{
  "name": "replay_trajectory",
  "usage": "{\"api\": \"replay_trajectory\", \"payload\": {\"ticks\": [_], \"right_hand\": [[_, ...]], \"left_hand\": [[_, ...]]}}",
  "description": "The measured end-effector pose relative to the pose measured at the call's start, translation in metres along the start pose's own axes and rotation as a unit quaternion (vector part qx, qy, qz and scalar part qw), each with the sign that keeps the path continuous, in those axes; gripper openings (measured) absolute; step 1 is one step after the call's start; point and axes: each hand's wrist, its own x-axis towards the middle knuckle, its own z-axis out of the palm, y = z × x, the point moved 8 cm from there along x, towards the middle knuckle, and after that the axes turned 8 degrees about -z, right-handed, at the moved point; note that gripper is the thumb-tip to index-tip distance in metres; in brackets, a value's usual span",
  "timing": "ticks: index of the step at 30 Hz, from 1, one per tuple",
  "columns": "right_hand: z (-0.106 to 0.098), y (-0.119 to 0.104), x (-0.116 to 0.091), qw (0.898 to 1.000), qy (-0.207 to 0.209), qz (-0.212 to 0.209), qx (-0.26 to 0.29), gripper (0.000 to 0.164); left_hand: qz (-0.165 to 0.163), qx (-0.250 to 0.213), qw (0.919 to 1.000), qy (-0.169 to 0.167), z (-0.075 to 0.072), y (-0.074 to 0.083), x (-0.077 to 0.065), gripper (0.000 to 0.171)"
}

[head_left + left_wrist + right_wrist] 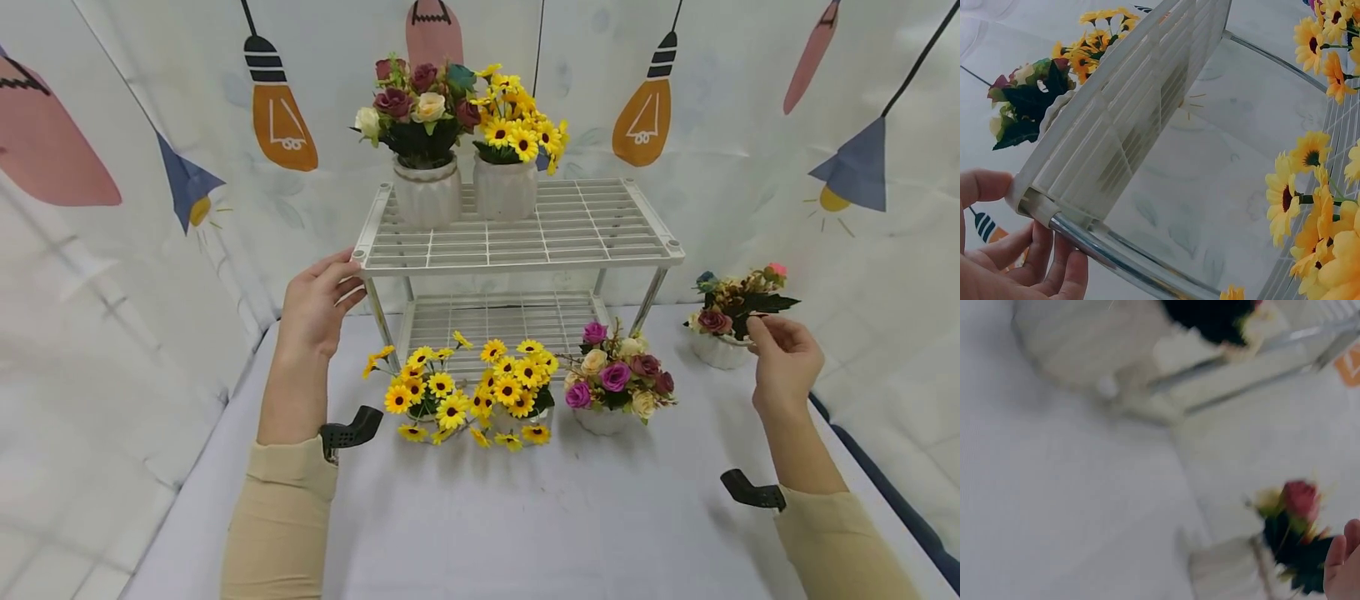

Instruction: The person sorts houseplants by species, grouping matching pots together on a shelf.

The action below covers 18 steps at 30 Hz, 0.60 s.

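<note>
My left hand (315, 308) holds the front left corner of a white two-tier wire rack (517, 268). In the left wrist view, the thumb lies at the corner of the upper shelf (1079, 153) and the other fingers are by the metal post (1094, 245). Over at the right, my right hand (789, 360) hovers beside a white pot (718, 353) of mixed artificial roses, its fingers loosely bent near the dark leaves. The right wrist view is blurred and shows only the fingertips (1341, 556) near those leaves; I see nothing held.
On the upper shelf stand a rose pot (427, 196) and a yellow daisy pot (504, 190). Before the lower shelf are two pots of yellow daisies (452, 411) and a pot of purple and cream roses (617, 375). A white cloth covers the table (525, 517); a printed curtain hangs behind.
</note>
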Motion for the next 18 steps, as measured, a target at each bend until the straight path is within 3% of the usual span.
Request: {"api": "replay_trajectory", "payload": {"ticks": [5, 10, 14, 18], "right_hand": [[-0.024, 0.028, 0.009, 0.994, 0.034, 0.030, -0.101, 0.039], [-0.037, 0.056, 0.017, 0.971, 0.019, 0.086, -0.222, 0.070], [-0.039, 0.072, 0.025, 0.960, -0.001, 0.106, -0.258, 0.087], [-0.043, 0.084, 0.029, 0.958, 0.005, 0.121, -0.260, 0.093]], "left_hand": [[-0.003, -0.005, 1.0000, -0.001, 0.001, 0.000, 0.000, 0.051], [-0.003, -0.005, 1.0000, -0.001, 0.002, 0.000, -0.001, 0.051], [-0.002, -0.006, 1.0000, -0.001, 0.001, 0.001, -0.001, 0.051], [-0.003, -0.006, 1.0000, -0.003, 0.001, 0.001, -0.001, 0.051]]}}
